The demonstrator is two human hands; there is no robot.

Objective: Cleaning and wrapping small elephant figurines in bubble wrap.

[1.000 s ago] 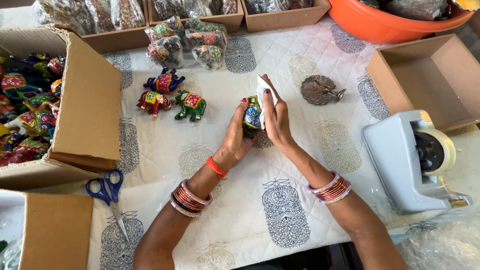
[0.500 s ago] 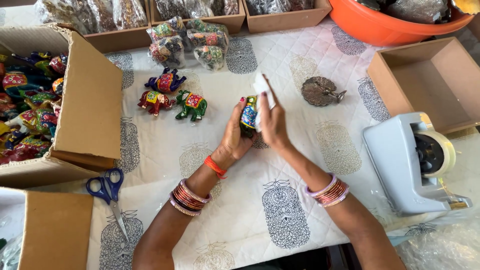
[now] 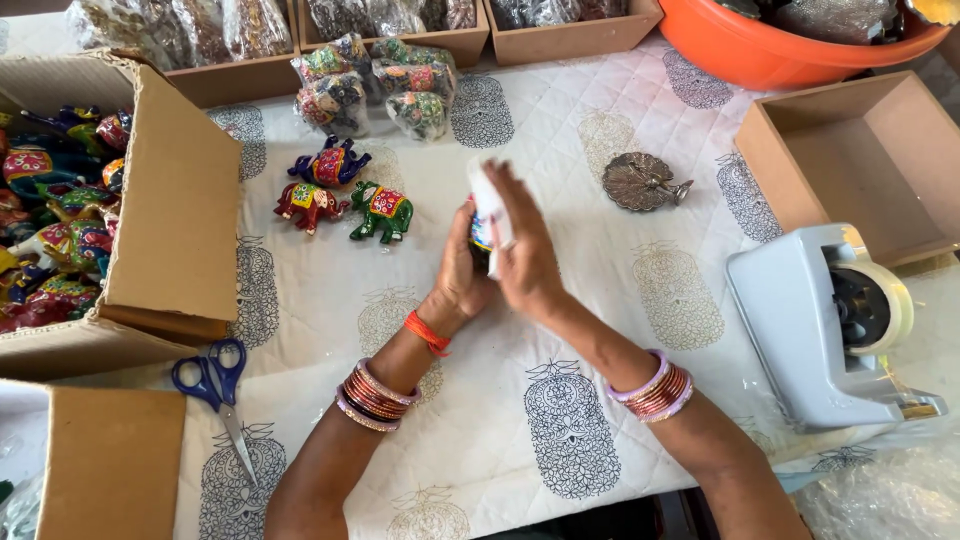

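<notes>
Head view: I see both hands meeting over the middle of the bench (image 3: 560, 140), which is covered by a white quilted cloth printed with grey motifs. My left hand (image 3: 462, 272) cups a small painted figurine (image 3: 479, 236) from the left, its fingers curled round it; only a strip of blue and yellow shows between the palms. My right hand (image 3: 525, 255) lies flat against the figurine's right side, fingers pressed together and pointing far, holding a white wrapping sheet (image 3: 487, 197) against it. The sheet is blurred, so I cannot tell how far round the figurine it goes.

Just left of the hands stand three loose painted elephants: a green one (image 3: 381, 211) nearest, a red one (image 3: 308, 203) beside it, and a blue one (image 3: 329, 164) a little farther. Beyond them lie several figurines in clear wrap (image 3: 370, 85). At the left edge an open cardboard box (image 3: 175, 215) holds many more coloured figurines. Blue-handled scissors (image 3: 213, 385) lie near left, beside another cardboard box (image 3: 105, 460). To the right of the hands sits a grey metal peacock ornament (image 3: 640, 182); farther right is an empty shallow tray (image 3: 860, 160), and nearer a grey tape dispenser (image 3: 825, 325). An orange tub (image 3: 790, 55) stands at the far right.
</notes>
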